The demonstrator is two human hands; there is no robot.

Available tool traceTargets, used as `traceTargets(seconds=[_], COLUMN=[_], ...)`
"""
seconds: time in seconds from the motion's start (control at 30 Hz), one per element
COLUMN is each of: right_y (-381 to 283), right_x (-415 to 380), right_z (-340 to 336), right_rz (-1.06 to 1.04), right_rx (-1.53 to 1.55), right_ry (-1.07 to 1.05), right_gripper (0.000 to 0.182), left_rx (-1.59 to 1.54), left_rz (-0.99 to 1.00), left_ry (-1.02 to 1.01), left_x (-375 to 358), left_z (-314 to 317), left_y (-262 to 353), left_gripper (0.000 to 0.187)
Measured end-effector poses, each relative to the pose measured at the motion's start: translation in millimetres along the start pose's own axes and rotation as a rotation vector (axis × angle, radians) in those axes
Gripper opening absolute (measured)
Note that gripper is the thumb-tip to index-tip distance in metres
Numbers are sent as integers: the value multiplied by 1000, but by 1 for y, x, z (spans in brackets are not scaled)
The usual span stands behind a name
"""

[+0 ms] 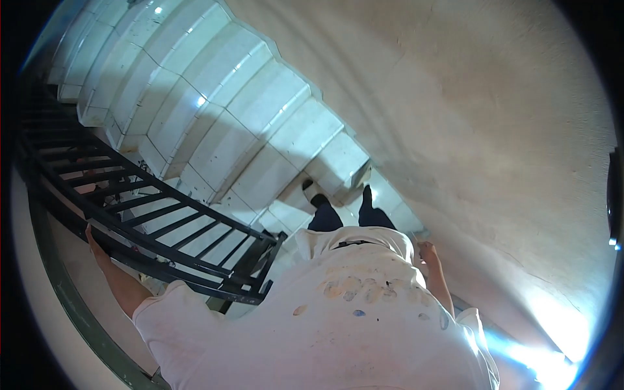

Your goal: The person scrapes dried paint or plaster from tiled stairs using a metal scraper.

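My left hand [91, 235] reaches out along the left side and meets the outer edge of the black metal railing [140, 235]. Its fingers are too narrow in view to tell whether they grip the rail. Down at my right side, close to the wall, hangs my right hand [428, 251]. Its fingers are curled in, and nothing shows in them. Below me are my feet in slip-on footwear [311, 188], on the white tiled stairs [260, 175]. My pale shirt [312, 338], marked with several stains, fills the lower middle.
A plain beige wall [494, 130] borders the stairs on the right. The tiled steps run toward the upper left, beside the railing's bars. A dark green curved rail or edge [68, 299] lies at far left. Bright light [559, 370] glares at the lower right.
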State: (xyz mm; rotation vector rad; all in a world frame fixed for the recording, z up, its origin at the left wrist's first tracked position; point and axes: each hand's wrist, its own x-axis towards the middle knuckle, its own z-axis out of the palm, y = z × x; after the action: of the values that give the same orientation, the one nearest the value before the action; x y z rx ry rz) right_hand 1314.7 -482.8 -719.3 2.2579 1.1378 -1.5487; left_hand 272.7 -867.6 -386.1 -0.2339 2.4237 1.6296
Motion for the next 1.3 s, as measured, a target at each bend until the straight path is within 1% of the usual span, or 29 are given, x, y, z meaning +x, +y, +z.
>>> traceTargets(seconds=[0.07,0.17,0.27,0.33,0.4,0.43,0.47,0.5,0.53,0.57,0.63,0.67,0.7,0.73,0.77,0.8,0.83,0.87,0.9,0.93,1.0,1.07,1.1,1.13,1.17,1.2,1.23,1.27,1.3], right_y=[30,69,81,79,154,129,83,52,37,38,35,63,104,116,166,175,192,199,209,223,249,211,311,252,202,184,125,56,40], right_x=[-14,-25,-28,-26,41,27,11,-3,-15,-26,-38,-30,-23,-51,-52,-80,-99,-123,-126,-122,-121,-131,-66,-30,-24,-38,-21,0,-10], right_z=[-8,-6,10,31,64,72,82,89,96,102,107,107,118,118,127,133,139,147,161,181,211,250,333,305,298,296,284,268,265], right_rz=[108,147,164,149,-475,-283,-91,-93,-95,-89,3,83,164,213,204,333,455,505,504,595,804,679,30,414,343,345,-33,-414,-801], right_rx=[-70,-57,-96,21,-100,-1,101,146,191,213,307,281,268,438,476,465,533,424,443,361,258,409,1049,291,196,224,254,267,267], right_ry=[12,58,40,67,-6,7,17,6,-7,3,18,11,7,89,113,239,235,203,223,189,140,336,529,106,96,109,363,609,846], right_gripper=[29,29,29,30,30,31,32,33,33,33,35,36,38,41,44,45,44,39,39,37,32,27,20,16,19,19,16,18,23], left_rx=[5,-5,-48,-119,-81,-74,-97,-122,-116,-100,-89,-84,-81,-95,-115,-130,-140,-146,-149,-148,-160,-192,-204,-212,-219,-220,-219,-215,-209], left_rz=[-19,-23,-19,-39,19,22,44,68,74,99,150,178,214,246,271,294,316,334,349,362,383,416,440,467,494,523,556,586,615], left_ry=[-9,-43,-89,-138,-160,-186,-171,-156,-179,-200,-226,-232,-249,-270,-281,-289,-296,-307,-326,-362,-505,-683,-756,-810,-847,-868,-880,-882,-878], left_x=[-7,-18,-22,-22,-26,-23,-20,-16,-15,-11,-12,-13,-12,-6,-7,-7,-5,-4,-3,-4,-13,-40,-74,-89,-99,-107,-108,-105,-106], left_z=[2,7,10,11,10,4,1,7,21,34,56,61,74,93,110,126,139,154,175,209,327,454,496,533,555,567,575,577,577], left_y=[4,12,16,17,18,17,15,15,19,23,27,32,44,47,47,48,48,46,43,42,38,40,52,60,65,70,76,80,84], left_gripper=[80,79,78,70,68,68,63,58,58,58,57,57,57,57,56,56,56,56,56,55,55,54,54,54,54,53,53,53,53])
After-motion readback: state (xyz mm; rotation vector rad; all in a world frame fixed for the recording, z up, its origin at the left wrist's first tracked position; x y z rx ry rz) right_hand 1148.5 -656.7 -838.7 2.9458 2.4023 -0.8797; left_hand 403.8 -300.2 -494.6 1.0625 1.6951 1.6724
